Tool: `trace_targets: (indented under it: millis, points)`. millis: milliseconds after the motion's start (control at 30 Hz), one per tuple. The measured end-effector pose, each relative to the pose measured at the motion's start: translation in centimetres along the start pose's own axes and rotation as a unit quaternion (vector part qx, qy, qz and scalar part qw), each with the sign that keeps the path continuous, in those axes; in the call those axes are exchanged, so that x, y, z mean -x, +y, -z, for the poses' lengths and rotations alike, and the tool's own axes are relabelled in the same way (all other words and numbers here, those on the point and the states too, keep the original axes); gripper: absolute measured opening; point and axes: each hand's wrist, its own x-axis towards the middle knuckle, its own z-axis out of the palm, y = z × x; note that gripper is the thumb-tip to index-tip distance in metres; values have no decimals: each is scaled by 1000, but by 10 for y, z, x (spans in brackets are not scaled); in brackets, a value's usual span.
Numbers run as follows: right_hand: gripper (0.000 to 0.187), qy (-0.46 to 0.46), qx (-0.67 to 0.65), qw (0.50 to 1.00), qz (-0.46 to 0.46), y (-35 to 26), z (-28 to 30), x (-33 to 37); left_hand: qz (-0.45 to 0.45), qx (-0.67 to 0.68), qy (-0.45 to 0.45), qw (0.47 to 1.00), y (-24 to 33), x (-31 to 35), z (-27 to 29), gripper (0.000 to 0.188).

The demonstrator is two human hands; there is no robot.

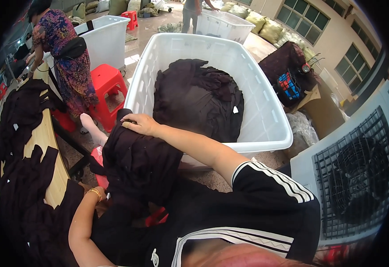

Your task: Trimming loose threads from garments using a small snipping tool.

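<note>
A bundle of dark purplish-black cloth (pixel 136 155) lies across my lap. My right hand (pixel 142 124) rests on its upper edge, fingers curled around a small dark tool (pixel 131 121) whose kind I cannot make out. At the lower left, my left hand (pixel 92 191) reaches in beside the bundle; cloth and shadow hide most of its fingers. A gold bracelet (pixel 97 192) circles that wrist. Just ahead, a large white plastic bin (pixel 265 111) holds a heap of similar dark cloth (pixel 199 102) with a small white tag.
More dark garments (pixel 23 178) drape over a wooden table (pixel 56 178) on the left. A person (pixel 65 53) stands there beside a red stool (pixel 107 82). A large fan unit (pixel 352 169) stands close on the right. Further bins and full sacks (pixel 265 26) are behind.
</note>
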Motion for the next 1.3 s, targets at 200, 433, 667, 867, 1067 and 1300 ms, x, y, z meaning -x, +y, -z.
trace_targets:
  millis: [200,433,667,867,1067,1300]
  points:
    - [37,28,15,999,2,12,6,8,-8,-7,0,1000,6,-11,0,43]
    - [38,-5,-5,1000,16,-12,-6,-11,71,19,-10,997,-27,1,-32,37]
    - [40,-20,-14,1000,-20,-1,5,2,23,3,-41,999,8,14,-6,43]
    - [41,-11,-32,999,-4,4,4,4,24,-18,-39,999,11,1,-16,44]
    - [42,-1,-18,1000,-3,12,17,7,-9,-12,-46,999,19,-13,3,46]
    - [34,-13,-48,998,-43,22,19,9,-100,34,248,963,35,32,124,28]
